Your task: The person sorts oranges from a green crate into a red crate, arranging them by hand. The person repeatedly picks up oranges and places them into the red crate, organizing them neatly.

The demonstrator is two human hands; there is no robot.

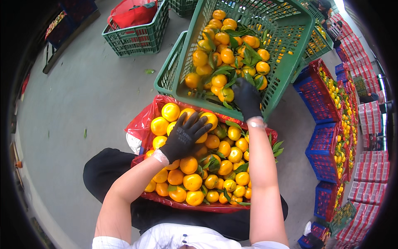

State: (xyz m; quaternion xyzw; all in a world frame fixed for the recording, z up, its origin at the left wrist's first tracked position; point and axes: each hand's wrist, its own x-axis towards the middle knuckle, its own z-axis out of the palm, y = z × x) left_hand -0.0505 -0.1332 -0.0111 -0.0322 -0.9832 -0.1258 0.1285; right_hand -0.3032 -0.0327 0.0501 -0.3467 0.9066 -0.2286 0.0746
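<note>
My left hand (183, 137), in a black glove, lies palm down with spread fingers on large mandarins at the upper left of a crate lined with red plastic film (146, 119). The crate stands before me, between my legs. Loose mandarins (192, 182) fill it, larger on the left, smaller and leafier on the right. My right hand (247, 98), also black-gloved, reaches over the near rim into a tilted green plastic basket (279, 15). It is by leafy mandarins (227, 56) in there; its fingertips are hidden, so a grip cannot be made out.
Another green basket (169, 67) sits under the tilted one. Farther off stands a green crate (136, 43) with a red bag (133, 15) inside. Blue crates (323, 149) of mandarins line the right, with stacked red-and-white boxes (370, 168) behind. Other people are at the far right.
</note>
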